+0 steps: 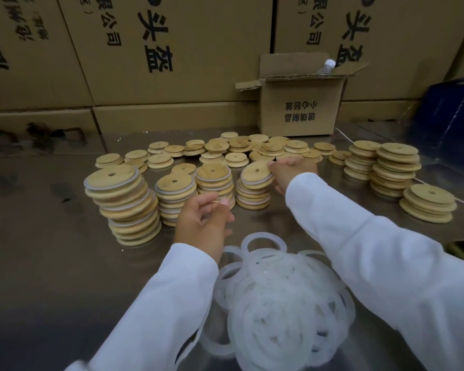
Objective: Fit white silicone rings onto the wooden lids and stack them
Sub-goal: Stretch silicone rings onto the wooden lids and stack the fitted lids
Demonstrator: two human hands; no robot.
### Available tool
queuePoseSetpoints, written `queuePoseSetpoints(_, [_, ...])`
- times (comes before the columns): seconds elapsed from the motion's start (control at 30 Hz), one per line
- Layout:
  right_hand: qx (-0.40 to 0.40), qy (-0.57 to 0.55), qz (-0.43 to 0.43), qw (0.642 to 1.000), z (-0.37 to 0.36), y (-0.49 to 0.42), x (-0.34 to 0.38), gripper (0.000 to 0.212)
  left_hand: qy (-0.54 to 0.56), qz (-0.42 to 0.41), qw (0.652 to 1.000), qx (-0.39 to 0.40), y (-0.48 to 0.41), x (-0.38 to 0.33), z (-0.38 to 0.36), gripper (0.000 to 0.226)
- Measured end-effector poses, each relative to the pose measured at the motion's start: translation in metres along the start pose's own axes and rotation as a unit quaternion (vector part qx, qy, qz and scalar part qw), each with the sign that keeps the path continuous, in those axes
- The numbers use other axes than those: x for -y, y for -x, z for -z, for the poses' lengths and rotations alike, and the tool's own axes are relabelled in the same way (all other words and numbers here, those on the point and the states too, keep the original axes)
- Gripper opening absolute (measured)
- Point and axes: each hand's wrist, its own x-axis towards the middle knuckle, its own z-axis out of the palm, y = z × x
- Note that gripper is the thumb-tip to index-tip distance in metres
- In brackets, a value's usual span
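**Two hands at a metal table (51, 263) covered with wooden lids**

Nearest the viewer lies one heaped pile of white silicone rings (273, 303), tangled and too many to count. Two arms in white sleeves (373, 263) reach forward over it.

The left hand (204, 218) hovers just beyond the pile. Its fingers are loosely curled and the thumb is close to the forefinger. Whether it holds anything cannot be told.

Past it stand four stacks of ringed lids (123, 207) in a row, with white edges showing between the wood. The leftmost is the tallest and leans. The right hand (292, 170) grips the top lid (257, 174) of the rightmost stack by its edge, and the lid sits tilted on the stack.

Far right are three more stacks of plain-looking lids (394, 167). Behind the row, loose lids (225, 151) lie scattered, overlapping, too many to count.

Further back sits one small open cardboard box (300, 103) with one clear plastic bottle (326, 66) with a white cap standing inside. A dark blue object (445, 116) sits at the right edge. A wall of large printed cartons (172, 49) closes the scene.
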Motion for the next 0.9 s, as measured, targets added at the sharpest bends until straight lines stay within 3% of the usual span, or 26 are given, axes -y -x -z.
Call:
queuePoseSetpoints(0.1, [0.011, 0.072, 0.023, 0.997, -0.008, -0.01, -0.009, 0.025, 0.001, -0.008, 1.0, 0.008, 0.001, -0.001, 0.0, 0.012])
queuePoseSetpoints(0.17, [0.006, 0.058, 0.061, 0.996, -0.002, -0.013, -0.013, 0.033, 0.003, -0.009, 1.0, 0.012, 0.002, -0.002, 0.0, 0.011])
queuePoseSetpoints(0.23, [-0.007, -0.012, 0.026, 1.0, 0.008, -0.008, -0.008, 0.043, 0.001, -0.009, 1.0, 0.016, 0.003, -0.002, 0.0, 0.01])
queuePoseSetpoints(0.27, [-0.013, 0.017, 0.03, 0.999, 0.014, -0.006, -0.006, 0.047, -0.003, -0.009, 1.0, 0.017, 0.003, -0.003, 0.001, 0.01])
queuePoseSetpoints(0.33, [-0.039, -0.001, 0.047, 0.998, 0.035, -0.007, -0.001, 0.036, -0.007, -0.01, 1.0, 0.019, 0.004, -0.003, 0.002, 0.011])
queuePoseSetpoints(0.53, [-0.177, 0.192, 0.125, 0.957, 0.138, -0.005, -0.003, 0.01, -0.018, -0.01, 1.0, 0.015, 0.008, -0.004, 0.001, 0.014])
queuePoseSetpoints(0.6, [-0.204, 0.273, 0.105, 0.935, 0.167, -0.008, -0.009, 0.023, -0.023, -0.011, 1.0, 0.017, 0.009, -0.005, 0.0, 0.014])
queuePoseSetpoints(0.7, [-0.215, 0.42, 0.015, 0.881, 0.193, -0.015, -0.02, 0.065, -0.029, -0.013, 0.999, 0.022, 0.01, -0.005, 0.0, 0.014])
queuePoseSetpoints(0.77, [-0.205, 0.438, -0.03, 0.875, 0.2, -0.018, -0.027, 0.083, -0.03, -0.012, 0.999, 0.021, 0.011, -0.005, 0.0, 0.014])
queuePoseSetpoints(0.9, [-0.185, 0.45, -0.016, 0.874, 0.202, -0.021, -0.039, 0.065, -0.029, -0.014, 0.999, 0.021, 0.011, -0.005, -0.001, 0.016])
